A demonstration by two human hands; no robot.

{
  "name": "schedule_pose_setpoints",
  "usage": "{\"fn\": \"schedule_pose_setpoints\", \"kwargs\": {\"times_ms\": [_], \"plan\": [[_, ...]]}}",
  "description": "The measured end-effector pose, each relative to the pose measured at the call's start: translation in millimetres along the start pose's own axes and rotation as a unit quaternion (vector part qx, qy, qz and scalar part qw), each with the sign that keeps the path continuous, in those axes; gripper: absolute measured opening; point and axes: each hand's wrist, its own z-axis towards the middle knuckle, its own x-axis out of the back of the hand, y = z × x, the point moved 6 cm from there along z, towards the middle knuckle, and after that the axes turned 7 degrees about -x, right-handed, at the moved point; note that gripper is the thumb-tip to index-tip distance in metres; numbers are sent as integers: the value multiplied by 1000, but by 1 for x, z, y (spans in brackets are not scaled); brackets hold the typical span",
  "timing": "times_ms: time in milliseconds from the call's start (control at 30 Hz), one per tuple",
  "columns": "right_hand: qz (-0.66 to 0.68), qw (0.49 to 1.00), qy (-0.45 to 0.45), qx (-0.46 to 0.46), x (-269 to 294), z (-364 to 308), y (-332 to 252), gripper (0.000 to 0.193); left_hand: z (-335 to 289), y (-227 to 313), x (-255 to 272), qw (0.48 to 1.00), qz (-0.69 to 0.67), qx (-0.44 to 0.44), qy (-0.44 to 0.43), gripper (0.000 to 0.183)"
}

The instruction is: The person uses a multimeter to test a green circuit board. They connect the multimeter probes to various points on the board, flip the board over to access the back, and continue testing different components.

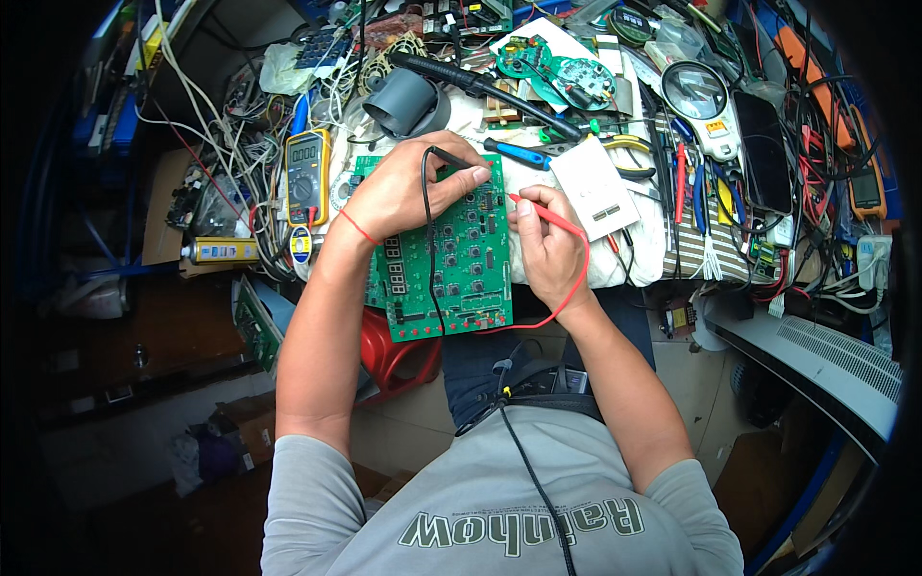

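Observation:
A green circuit board with rows of push buttons and digit displays lies at the near edge of the bench, its near end sticking out over the edge. My left hand is closed round a black test probe above the board's far part. Between the fingers of my right hand is a red test probe, its tip pointing at the board's right edge. Whether either tip touches the board is too small to tell. To the left stands a yellow multimeter with a lit display.
Beside my right hand lies a white card-like panel. Farther back are a blue-handled tool, round green boards, a grey cylindrical part and a magnifier. A phone and tangled cables crowd the right. A red stool stands below.

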Motion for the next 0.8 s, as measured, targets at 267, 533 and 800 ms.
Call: {"fn": "schedule_pose_setpoints", "kwargs": {"times_ms": [267,533,800], "plan": [[-6,1000,7,-1,2,0,-5,25,1,-2,-2,1000,2,12,2,23],[25,999,27,-26,2,0,-7,21,0,-4,-4,1000,2,28,11,24],[-9,1000,20,0,3,1,-9,26,5,-5,-7,999,30,22,17,25]]}}
